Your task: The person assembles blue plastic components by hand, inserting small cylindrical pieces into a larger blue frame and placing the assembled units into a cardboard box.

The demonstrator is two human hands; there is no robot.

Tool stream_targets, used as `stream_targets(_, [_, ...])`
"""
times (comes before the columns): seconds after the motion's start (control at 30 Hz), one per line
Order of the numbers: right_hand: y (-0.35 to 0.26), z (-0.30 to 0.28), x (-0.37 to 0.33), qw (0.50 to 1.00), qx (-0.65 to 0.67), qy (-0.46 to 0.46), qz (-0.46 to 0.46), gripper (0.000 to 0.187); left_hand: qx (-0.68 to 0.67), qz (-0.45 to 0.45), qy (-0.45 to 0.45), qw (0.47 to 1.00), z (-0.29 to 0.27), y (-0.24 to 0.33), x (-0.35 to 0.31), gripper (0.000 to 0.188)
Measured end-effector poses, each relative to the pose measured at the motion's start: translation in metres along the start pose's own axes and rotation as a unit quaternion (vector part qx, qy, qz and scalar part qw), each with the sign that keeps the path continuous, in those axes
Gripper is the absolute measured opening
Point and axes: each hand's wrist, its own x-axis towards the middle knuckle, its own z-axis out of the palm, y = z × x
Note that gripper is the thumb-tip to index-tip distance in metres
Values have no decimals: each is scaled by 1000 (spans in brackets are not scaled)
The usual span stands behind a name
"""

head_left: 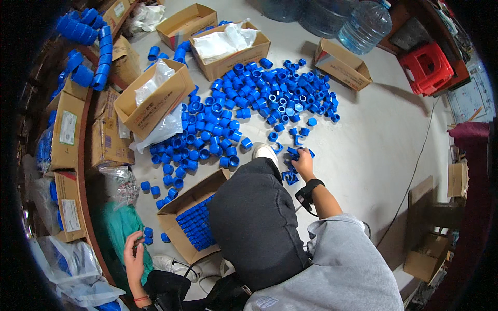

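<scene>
My right hand (pixel 303 164) is down near the floor, its fingers closed around a blue pipe clip (pixel 294 152). More blue clips (pixel 291 178) lie just below that hand, beside my white shoe (pixel 265 152). My left hand (pixel 134 257) is raised at the lower left, fingers curved and apart, with nothing visible in it. Close by it are a few blue pipe fittings (pixel 148 236) and a green plastic bag (pixel 115 224). A cardboard box (pixel 167 222) stands beside my dark-clothed knee, with rows of small blue parts (pixel 195 226) packed inside; my leg hides its right side.
A wide heap of blue pipe fittings (pixel 207 127) covers the floor ahead. Open cardboard boxes (pixel 155 103) stand around it, some holding white plastic bags. Shelves with cartons (pixel 66 129) line the left. Large water bottles (pixel 364 28) and a red stool (pixel 427 69) are at the far right.
</scene>
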Motion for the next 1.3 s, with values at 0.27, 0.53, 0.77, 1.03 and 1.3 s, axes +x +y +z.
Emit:
stream_targets(0.27, [-19,-33,-1,998,50,26,33,37,45,38,23,998,-16,40,-20,23])
stream_targets(0.53, [-129,-165,33,957,209,54,-193,26,37,122,50,991,-12,104,-18,23])
stream_targets(0.77, [-330,-271,-37,833,398,-309,-229,28,-162,169,-7,972,0,119,-16,23])
stream_targets(1.03, [-410,-206,-96,748,353,-520,-213,22,-454,106,-57,883,0,118,-23,40])
stream_targets(1.3, [-415,-153,-118,698,350,-604,-158,22,-404,153,60,900,1,95,-39,30])
